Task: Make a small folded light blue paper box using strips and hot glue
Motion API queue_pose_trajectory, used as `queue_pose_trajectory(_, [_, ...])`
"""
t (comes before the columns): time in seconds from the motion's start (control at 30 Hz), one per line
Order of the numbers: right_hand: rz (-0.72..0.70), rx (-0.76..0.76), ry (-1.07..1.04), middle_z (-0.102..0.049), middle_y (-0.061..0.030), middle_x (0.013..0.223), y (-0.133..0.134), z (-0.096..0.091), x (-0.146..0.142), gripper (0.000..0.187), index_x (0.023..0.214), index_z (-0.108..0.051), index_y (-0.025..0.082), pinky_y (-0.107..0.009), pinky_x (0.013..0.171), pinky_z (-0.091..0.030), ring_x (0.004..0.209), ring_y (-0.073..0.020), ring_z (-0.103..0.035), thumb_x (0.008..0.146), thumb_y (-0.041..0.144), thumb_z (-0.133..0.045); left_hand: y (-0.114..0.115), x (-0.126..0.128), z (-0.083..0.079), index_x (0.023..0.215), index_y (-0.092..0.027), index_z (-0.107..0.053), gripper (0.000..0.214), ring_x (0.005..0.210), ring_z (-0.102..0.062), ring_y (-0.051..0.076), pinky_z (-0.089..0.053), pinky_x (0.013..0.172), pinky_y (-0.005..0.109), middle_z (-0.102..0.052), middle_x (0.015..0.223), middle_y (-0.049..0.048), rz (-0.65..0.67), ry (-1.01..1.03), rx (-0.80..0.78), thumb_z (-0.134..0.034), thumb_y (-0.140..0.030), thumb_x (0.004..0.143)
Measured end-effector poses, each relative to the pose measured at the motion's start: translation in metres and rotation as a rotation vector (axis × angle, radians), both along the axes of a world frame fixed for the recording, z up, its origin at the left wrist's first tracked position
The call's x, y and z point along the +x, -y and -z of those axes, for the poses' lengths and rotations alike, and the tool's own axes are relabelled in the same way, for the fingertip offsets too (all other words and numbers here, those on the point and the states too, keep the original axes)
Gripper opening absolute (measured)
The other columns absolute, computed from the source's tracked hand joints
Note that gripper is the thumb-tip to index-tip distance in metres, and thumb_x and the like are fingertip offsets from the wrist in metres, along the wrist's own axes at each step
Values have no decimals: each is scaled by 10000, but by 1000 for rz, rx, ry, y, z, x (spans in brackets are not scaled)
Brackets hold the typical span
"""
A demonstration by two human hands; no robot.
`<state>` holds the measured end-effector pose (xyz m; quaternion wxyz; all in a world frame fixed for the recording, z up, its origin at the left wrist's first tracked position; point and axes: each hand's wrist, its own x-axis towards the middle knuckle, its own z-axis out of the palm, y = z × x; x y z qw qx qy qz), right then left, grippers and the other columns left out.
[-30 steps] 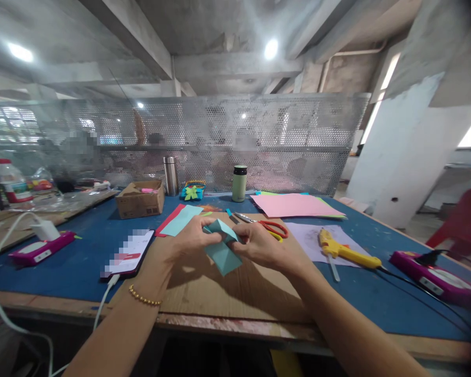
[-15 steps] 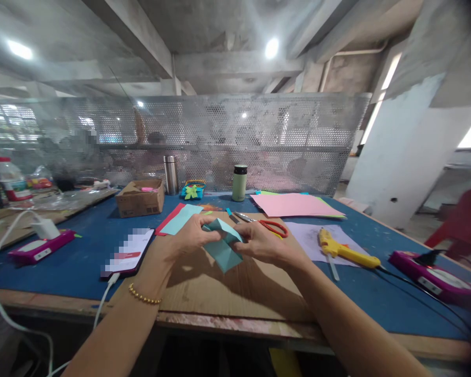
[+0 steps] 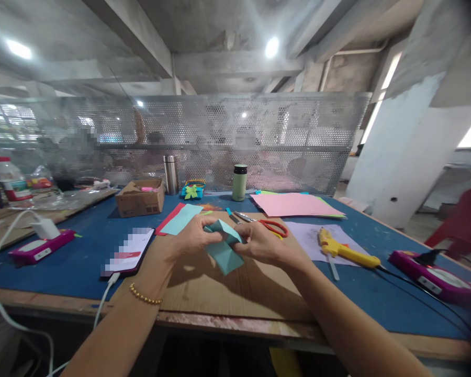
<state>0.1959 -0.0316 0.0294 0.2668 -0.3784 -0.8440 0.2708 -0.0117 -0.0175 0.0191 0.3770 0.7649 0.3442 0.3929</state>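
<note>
Slightly lower now than in the earlier frame, the lower flap of the light-blue folded paper has dipped, while both wrists look nearly unchanged. Left hand and right hand pinch this 1 piece between them (some fingers are hidden behind it), above the cardboard sheet. Red-handled scissors lie just beyond the right hand.

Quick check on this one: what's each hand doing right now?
Left hand: closed, pinching the folded blue paper.
Right hand: closed, gripping the same paper's other side.
</note>
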Motion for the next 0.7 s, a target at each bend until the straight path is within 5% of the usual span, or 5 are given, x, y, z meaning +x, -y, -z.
queue_pose_trajectory(0.7, [-69, -52, -72, -537, 30, 635, -8, 2, 5, 117, 710, -660, 141, -199, 530, -320, 576, -88, -425, 687, 187, -555, -2, 3, 2, 782, -143, -704, 123, 647, -507, 104, -390, 597, 201, -622, 726, -18, -23, 70, 38, -630, -215, 716])
